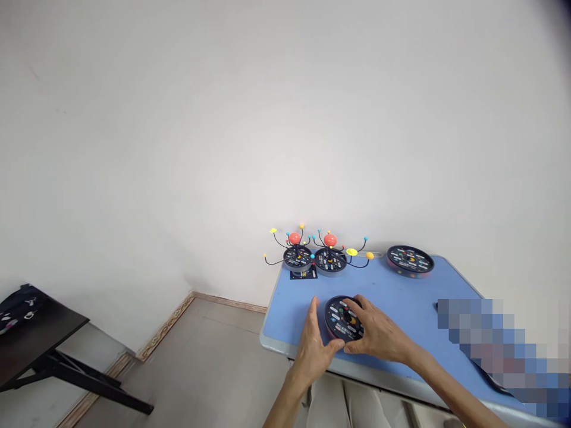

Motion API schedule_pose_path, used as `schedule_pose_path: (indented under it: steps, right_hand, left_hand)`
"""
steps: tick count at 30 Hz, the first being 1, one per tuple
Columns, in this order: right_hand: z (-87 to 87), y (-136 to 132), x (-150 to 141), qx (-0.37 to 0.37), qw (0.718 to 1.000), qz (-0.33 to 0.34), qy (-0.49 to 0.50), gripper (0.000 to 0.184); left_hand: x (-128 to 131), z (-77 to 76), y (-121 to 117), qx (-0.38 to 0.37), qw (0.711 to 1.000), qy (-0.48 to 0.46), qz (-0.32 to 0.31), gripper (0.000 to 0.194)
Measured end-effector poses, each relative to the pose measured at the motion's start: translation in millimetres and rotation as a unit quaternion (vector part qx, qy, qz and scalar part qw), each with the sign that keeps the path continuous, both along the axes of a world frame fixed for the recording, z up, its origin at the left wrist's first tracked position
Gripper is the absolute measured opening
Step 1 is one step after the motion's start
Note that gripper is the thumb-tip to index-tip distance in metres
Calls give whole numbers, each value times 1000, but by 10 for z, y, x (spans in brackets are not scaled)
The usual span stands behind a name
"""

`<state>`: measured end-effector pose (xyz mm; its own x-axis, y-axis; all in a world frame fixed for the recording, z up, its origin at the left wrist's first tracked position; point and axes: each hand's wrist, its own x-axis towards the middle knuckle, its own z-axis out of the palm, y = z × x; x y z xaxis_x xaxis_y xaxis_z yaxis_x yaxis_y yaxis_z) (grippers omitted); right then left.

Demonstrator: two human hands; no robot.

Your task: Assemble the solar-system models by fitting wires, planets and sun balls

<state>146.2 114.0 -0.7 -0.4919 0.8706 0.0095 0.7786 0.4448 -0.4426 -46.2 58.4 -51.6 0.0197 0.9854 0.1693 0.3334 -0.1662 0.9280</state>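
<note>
A round black solar system model base (338, 320), printed with small pictures and white labels, sits near the front edge of the blue table. My right hand (379, 330) curls over its right side, index finger across the top and thumb at the near rim. To the left of the base is my left hand (313, 343), fingers stretched and thumb spread towards the near rim; whether the thumb touches it I cannot tell. Behind stand two assembled solar system models, a left one (298, 259) and a right one (330, 261), with red balls and coloured planets on curved arms.
Another round base (410, 260) rests at the table's back right. A dark printed card (304, 273) lies by the left model. The blue table (289, 315) stands against a white wall. A blurred-out patch (499, 351) covers the right side. A black table (40, 333) is far left.
</note>
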Motion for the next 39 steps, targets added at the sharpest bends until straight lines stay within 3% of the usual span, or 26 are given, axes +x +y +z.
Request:
schedule_pose_path:
  steps: [4, 13, 17, 24, 29, 32, 35, 39]
  right_hand:
    - [12, 14, 78, -24, 999, 6, 25, 79]
    - [39, 6, 221, -74, 990, 26, 119, 85]
    - [-4, 61, 334, -103, 983, 25, 149, 88]
    - [-88, 199, 602, -134, 969, -20, 206, 98]
    - [-52, 176, 677, -111, 976, -44, 185, 100]
    - [-53, 141, 667, -86, 980, -43, 173, 95]
    - [-43, 110, 638, -64, 984, -39, 159, 93]
    - [36, 84, 633, -44, 988, -37, 144, 90]
  left_hand:
    - [78, 62, 8, -32, 999, -27, -11, 101]
    - [116, -6, 84, -19, 996, -65, -57, 106]
    - [179, 16, 100, -39, 996, -39, -68, 116]
    - [422, 86, 166, -40, 997, 35, -61, 111]
    - [534, 103, 235, -21, 997, 54, -56, 113]
    - [547, 119, 293, 39, 993, 71, -85, 103]
    - [550, 159, 376, 85, 980, 135, -119, 75]
    - [573, 198, 481, 121, 969, 186, -105, 57]
